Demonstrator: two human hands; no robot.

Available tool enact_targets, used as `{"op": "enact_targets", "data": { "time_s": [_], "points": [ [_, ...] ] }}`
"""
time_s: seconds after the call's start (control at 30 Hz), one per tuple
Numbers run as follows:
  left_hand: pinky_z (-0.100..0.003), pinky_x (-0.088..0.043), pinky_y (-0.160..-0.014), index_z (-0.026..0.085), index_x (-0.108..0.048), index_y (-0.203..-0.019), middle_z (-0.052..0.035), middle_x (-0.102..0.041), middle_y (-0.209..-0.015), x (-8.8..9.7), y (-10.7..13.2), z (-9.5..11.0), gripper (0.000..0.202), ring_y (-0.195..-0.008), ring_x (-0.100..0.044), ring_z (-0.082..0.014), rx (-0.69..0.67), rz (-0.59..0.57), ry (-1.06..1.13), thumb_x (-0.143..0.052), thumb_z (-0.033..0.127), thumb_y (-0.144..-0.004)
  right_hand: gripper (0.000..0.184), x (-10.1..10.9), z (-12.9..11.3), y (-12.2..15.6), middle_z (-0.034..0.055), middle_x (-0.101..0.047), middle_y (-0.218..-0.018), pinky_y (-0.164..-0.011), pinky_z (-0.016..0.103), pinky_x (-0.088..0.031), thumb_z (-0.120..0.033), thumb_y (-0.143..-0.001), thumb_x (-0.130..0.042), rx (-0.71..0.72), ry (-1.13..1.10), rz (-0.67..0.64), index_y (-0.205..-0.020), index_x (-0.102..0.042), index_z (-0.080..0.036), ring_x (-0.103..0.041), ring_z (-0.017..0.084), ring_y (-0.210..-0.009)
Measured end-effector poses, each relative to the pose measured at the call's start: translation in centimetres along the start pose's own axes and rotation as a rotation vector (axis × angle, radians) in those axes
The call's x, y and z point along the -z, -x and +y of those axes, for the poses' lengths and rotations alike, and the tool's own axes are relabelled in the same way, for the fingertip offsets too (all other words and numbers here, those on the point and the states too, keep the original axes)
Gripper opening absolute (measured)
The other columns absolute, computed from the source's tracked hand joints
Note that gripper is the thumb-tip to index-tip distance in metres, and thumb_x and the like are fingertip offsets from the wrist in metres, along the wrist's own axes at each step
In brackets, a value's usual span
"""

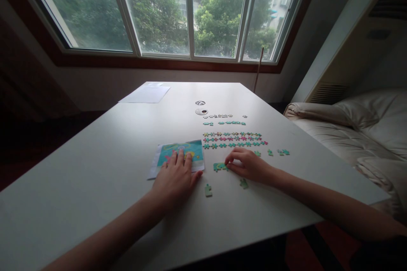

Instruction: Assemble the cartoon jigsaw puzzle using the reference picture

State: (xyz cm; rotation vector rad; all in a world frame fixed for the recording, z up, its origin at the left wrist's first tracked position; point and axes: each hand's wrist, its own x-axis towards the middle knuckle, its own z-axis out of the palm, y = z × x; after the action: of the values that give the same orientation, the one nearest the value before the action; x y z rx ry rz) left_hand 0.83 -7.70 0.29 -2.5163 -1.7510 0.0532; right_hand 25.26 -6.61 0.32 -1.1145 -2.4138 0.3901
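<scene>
Under my left hand (178, 173) lies a printed picture sheet (196, 147), teal with pink and yellow shapes; the fingers are spread flat on it. My right hand (246, 164) pinches at the right end of a short joined strip of green jigsaw pieces (218, 166), just right of the sheet. Thumb and index finger meet at the strip's end piece, which they partly cover. Nearer to me lie a loose green jigsaw piece (208, 190) and another green piece (243, 183). Beyond my right hand, several rows of teal and pink jigsaw pieces (233, 139) are laid out.
Farther up the white table (95, 152) are more rows of pieces (224, 123) and two round discs (201, 111). White paper (146, 94) lies at the far left corner. Several loose pieces (270, 152) sit right of my right hand. A padded sofa (346, 131) stands to the right.
</scene>
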Motion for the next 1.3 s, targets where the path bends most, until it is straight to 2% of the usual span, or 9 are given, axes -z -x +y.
{"op": "enact_targets", "data": {
  "time_s": [0.13,0.33,0.67,0.9,1.1,1.2,1.3],
  "points": [
    [-0.051,-0.035,-0.092,0.003,-0.04,-0.129,-0.0275,-0.036,-0.133,0.2,0.5,0.8,0.06,-0.124,-0.032,-0.0399,-0.053,0.004,-0.011,-0.035,0.047,-0.089,0.011,0.1,0.0,0.0,0.0057,-0.06,-0.085,-0.071,0.026,-0.044,-0.021,-0.081,-0.053,-0.004,-0.001,-0.006,-0.085,-0.063,-0.018,-0.055,0.015,-0.078],
    [-0.049,-0.038,-0.092,0.005,-0.042,-0.128,-0.0256,-0.039,-0.132,0.1,0.7,1.2,0.057,-0.123,-0.034,-0.0381,-0.018,0.022,-0.06,-0.039,0.045,-0.088,0.011,0.0,0.1,-0.1,0.0052,-0.06,-0.085,-0.071,0.026,-0.044,-0.02,-0.081,-0.053,0.003,-0.004,0.001,-0.085,-0.062,-0.018,-0.055,0.014,-0.078],
    [-0.047,-0.042,-0.088,0.001,-0.047,-0.124,-0.0292,-0.043,-0.127,0.4,1.0,1.3,0.061,-0.121,-0.038,-0.039,-0.005,0.039,-0.07,-0.039,0.049,-0.087,0.01,0.0,0.0,0.0,0.0051,-0.06,-0.085,-0.071,0.026,-0.043,-0.02,-0.081,-0.053,0.01,-0.008,0.003,-0.085,-0.062,-0.018,-0.054,0.014,-0.078],
    [-0.047,-0.043,-0.084,0.001,-0.049,-0.12,-0.0283,-0.048,-0.123,0.3,0.4,0.5,0.058,-0.117,-0.042,-0.0385,0.022,0.06,-0.087,-0.038,0.048,-0.088,0.01,-0.2,0.1,0.0,0.0049,-0.06,-0.084,-0.073,0.026,-0.043,-0.019,-0.08,-0.053,0.016,0.014,0.019,-0.084,-0.063,-0.018,-0.054,0.014,-0.079],
    [-0.049,-0.042,-0.083,0.002,-0.056,-0.106,-0.0264,-0.056,-0.111,0.9,-0.3,-0.2,0.049,-0.11,-0.047,-0.0396,0.076,0.044,-0.087,-0.039,0.044,-0.089,0.011,-0.5,0.1,0.0,0.0049,-0.061,-0.083,-0.072,0.026,-0.044,-0.019,-0.081,-0.053,0.025,0.016,0.031,-0.085,-0.063,-0.018,-0.055,0.014,-0.079],
    [-0.048,-0.042,-0.083,0.003,-0.057,-0.105,-0.0256,-0.056,-0.11,1.3,0.0,0.1,0.048,-0.11,-0.047,-0.0397,0.076,0.028,-0.09,-0.039,0.044,-0.089,0.011,0.5,0.3,-0.4,0.0047,-0.062,-0.082,-0.071,0.025,-0.043,-0.021,-0.082,-0.052,0.02,0.022,0.045,-0.085,-0.062,-0.017,-0.055,0.014,-0.077],
    [-0.047,-0.045,-0.077,0.002,-0.057,-0.105,-0.0268,-0.055,-0.11,1.6,0.4,0.5,0.049,-0.107,-0.049,-0.0398,0.079,0.048,-0.105,-0.039,0.044,-0.089,0.012,3.2,0.9,-0.6,0.0044,-0.062,-0.081,-0.072,0.025,-0.042,-0.023,-0.083,-0.051,0.025,0.057,0.034,-0.081,-0.062,-0.017,-0.055,0.013,-0.076]
  ]
}}
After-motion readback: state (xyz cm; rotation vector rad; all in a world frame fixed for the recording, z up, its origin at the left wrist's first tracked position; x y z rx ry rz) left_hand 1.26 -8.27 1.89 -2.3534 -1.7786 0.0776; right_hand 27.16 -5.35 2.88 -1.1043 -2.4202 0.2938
